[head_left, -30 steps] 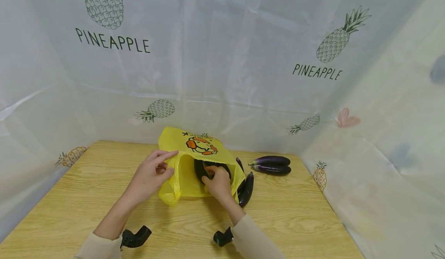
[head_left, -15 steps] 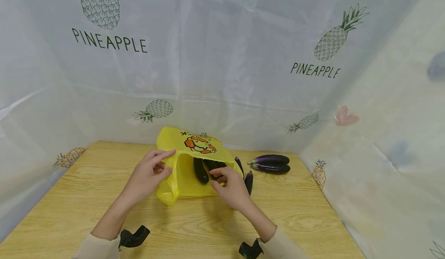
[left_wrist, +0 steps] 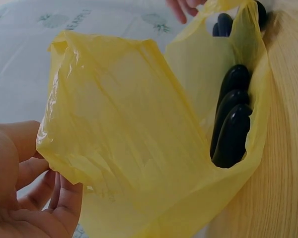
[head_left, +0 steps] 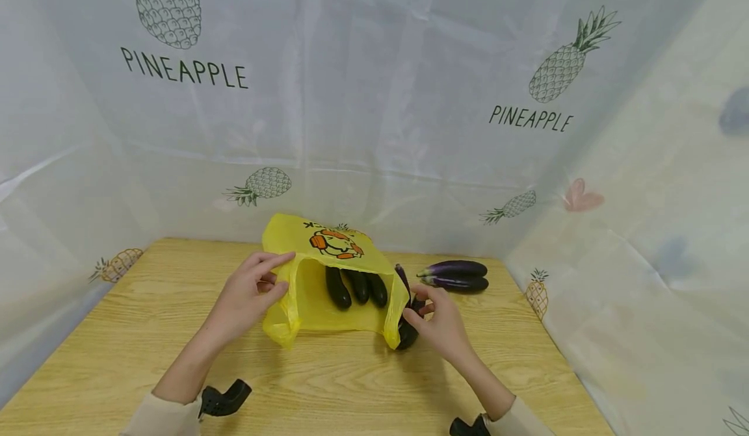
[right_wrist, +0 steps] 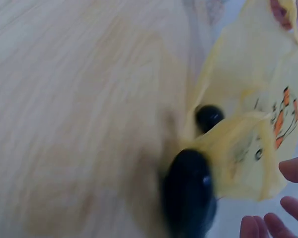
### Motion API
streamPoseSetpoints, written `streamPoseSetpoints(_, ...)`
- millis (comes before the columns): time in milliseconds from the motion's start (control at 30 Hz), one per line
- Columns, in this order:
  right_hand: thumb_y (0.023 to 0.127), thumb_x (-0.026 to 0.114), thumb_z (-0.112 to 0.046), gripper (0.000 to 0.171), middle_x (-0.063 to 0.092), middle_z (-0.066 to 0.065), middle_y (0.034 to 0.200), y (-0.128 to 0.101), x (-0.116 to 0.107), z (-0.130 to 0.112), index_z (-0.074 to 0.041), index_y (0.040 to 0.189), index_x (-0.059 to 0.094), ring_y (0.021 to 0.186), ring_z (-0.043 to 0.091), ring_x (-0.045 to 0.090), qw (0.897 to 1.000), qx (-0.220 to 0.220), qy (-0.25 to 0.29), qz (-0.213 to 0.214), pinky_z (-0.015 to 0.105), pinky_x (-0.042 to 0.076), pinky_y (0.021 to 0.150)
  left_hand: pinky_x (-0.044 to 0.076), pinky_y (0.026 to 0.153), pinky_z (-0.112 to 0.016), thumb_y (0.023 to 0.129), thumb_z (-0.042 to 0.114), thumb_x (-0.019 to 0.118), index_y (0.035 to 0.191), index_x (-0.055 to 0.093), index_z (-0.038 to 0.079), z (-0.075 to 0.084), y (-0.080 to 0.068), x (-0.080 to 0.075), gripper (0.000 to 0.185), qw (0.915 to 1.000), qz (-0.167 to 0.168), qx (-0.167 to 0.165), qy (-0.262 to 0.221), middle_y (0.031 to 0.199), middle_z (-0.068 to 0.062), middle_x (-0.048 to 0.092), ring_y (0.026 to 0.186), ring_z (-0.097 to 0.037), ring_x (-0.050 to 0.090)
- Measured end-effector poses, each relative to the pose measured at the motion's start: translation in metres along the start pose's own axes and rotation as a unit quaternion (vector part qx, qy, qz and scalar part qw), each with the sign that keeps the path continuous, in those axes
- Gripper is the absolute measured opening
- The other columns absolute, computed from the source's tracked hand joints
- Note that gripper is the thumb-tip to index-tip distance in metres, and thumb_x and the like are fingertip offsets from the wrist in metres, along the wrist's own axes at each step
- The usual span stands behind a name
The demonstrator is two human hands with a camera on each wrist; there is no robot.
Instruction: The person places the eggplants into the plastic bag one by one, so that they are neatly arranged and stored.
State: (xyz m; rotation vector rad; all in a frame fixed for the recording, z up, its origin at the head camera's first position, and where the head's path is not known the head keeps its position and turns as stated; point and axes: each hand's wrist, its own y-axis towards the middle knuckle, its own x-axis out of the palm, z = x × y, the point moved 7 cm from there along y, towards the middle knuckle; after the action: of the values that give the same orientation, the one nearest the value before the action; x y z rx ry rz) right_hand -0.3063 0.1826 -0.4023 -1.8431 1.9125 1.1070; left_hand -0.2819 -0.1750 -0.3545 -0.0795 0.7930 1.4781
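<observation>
A yellow plastic bag (head_left: pixel 316 293) lies open on its side, three dark eggplants (head_left: pixel 357 286) inside.

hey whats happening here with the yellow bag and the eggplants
A person is bagging eggplants at a wooden table. The left hand pinches the rim of a yellow plastic bag and holds its mouth open; three eggplants already lie inside. The right hand is closing on another eggplant lying just outside the bag's right edge. Two more eggplants lie side by side further back on the table, untouched.
</observation>
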Motion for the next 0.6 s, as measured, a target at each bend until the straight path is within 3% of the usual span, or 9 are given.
streamPoseSetpoints(200,0.088,0.088,-0.021,0.055,0.063,0.023,0.125,-0.004,0.003,0.029,-0.005,0.136,0.068,0.085,0.025,0.067,0.999,0.051,-0.01,-0.009,0.037,0.059,0.071,0.055,0.083,-0.024,0.1,0.002,0.071,0.151,0.061,0.012,0.0,0.0,0.001,0.053,1.0,0.0,0.001,-0.002,0.134,-0.006,0.059,0.095,-0.021,0.057)
streamPoseSetpoints(400,0.09,0.088,-0.03,0.065,0.056,0.022,0.122,-0.005,0.015,0.05,-0.003,0.143,0.061,0.083,0.021,0.059,0.996,0.081,-0.03,-0.023,0.034,0.054,0.071,0.055,0.082,-0.023,0.1,0.001,0.071,0.151,0.061,0.012,0.001,0.0,0.0,0.053,1.0,0.0,-0.003,-0.004,0.134,-0.006,0.059,0.096,-0.021,0.057)
streamPoseSetpoints(600,0.089,0.088,-0.035,0.075,0.054,0.022,0.119,-0.006,0.021,0.056,-0.001,0.148,0.055,0.074,0.018,0.056,0.995,0.092,-0.029,-0.036,0.032,0.051,0.066,0.055,0.083,-0.023,0.101,0.002,0.071,0.151,0.061,0.012,0.001,0.0,0.0,0.053,1.0,0.0,-0.006,-0.004,0.135,-0.006,0.059,0.096,-0.022,0.057)
